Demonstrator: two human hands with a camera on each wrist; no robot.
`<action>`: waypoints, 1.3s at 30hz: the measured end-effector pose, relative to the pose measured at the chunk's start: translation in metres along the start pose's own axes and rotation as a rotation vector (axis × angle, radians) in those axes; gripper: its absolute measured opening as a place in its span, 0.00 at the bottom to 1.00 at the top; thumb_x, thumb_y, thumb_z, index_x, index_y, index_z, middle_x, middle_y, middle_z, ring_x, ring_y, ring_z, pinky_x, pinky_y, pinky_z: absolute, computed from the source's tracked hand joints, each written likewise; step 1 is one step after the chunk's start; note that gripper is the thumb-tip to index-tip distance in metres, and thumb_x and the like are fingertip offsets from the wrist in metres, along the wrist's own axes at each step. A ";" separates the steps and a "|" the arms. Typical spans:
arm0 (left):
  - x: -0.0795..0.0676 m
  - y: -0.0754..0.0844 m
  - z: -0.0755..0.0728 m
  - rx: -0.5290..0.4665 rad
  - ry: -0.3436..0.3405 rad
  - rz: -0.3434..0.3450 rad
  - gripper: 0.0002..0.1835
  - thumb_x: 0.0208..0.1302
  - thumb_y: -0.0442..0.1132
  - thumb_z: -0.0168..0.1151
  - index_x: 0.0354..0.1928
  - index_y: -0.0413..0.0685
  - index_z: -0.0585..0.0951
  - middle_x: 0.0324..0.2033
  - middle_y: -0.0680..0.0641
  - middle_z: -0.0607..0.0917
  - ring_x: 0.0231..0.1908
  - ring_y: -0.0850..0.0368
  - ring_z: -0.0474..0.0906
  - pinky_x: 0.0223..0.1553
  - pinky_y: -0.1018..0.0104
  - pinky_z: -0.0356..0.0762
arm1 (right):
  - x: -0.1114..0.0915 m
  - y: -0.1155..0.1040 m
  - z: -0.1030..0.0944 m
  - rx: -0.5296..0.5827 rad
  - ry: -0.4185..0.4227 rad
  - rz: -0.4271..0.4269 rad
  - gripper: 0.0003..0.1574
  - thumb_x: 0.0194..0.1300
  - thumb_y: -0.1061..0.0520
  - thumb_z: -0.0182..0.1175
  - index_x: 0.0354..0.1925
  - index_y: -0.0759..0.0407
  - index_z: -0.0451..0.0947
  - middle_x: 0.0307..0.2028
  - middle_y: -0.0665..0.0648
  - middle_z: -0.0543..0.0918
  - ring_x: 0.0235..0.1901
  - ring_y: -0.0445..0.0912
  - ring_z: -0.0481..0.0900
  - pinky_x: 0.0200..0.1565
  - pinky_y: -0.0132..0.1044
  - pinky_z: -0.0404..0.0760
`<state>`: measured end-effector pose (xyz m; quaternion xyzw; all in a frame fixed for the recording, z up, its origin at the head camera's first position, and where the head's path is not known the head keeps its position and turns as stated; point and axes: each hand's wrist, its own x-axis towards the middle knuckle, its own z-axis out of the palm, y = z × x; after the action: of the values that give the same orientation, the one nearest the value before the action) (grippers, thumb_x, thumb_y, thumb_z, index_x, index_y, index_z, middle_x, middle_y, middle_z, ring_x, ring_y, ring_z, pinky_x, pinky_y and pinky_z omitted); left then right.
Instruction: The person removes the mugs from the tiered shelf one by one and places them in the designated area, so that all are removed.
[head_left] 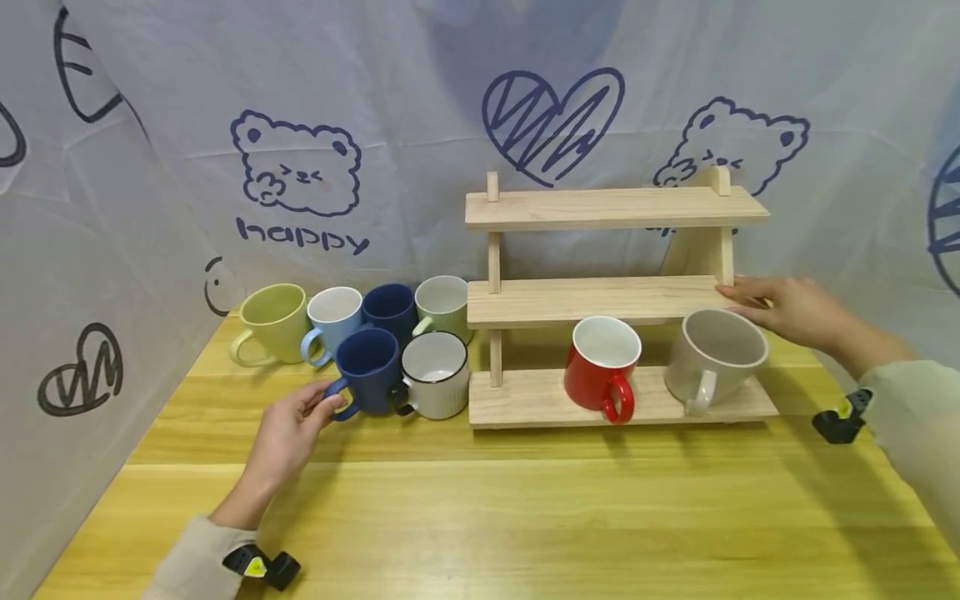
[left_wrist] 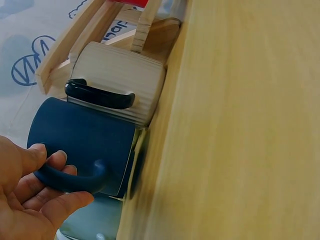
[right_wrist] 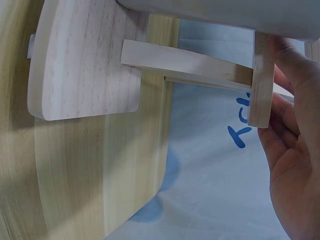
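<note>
My left hand [head_left: 288, 433] pinches the handle of a dark blue mug [head_left: 369, 375] at the front of the mug group. In the left wrist view the fingers and thumb are around that handle; whether the mug's base touches the table I cannot tell. Close beside it, a white ribbed mug [head_left: 435, 379] has a black rim and black handle. On the right, my right hand [head_left: 798, 312] holds the right end of the wooden rack's middle shelf [head_left: 585, 302], thumb and fingers on either side of the board in the right wrist view.
Behind stand a yellow-green mug [head_left: 273, 312], a light blue mug [head_left: 335, 312], another dark blue mug [head_left: 390, 304] and a pale green mug [head_left: 444, 300]. A red mug [head_left: 600, 367] and a beige mug [head_left: 716, 358] sit on the bottom shelf [head_left: 517, 400]. A printed cloth [head_left: 420, 167] hangs behind.
</note>
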<state>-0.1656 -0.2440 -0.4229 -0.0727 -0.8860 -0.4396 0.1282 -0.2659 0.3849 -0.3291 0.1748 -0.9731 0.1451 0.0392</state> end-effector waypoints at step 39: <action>-0.004 0.020 -0.019 0.353 0.017 0.118 0.23 0.68 0.47 0.63 0.58 0.40 0.78 0.50 0.38 0.81 0.48 0.41 0.78 0.41 0.46 0.75 | -0.002 -0.001 0.001 0.000 0.024 -0.036 0.26 0.71 0.50 0.59 0.62 0.61 0.75 0.61 0.70 0.72 0.56 0.71 0.71 0.54 0.69 0.68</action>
<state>-0.1536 -0.2467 -0.3979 -0.0972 -0.9425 -0.2695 0.1721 -0.2639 0.3847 -0.3299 0.1904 -0.9692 0.1467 0.0537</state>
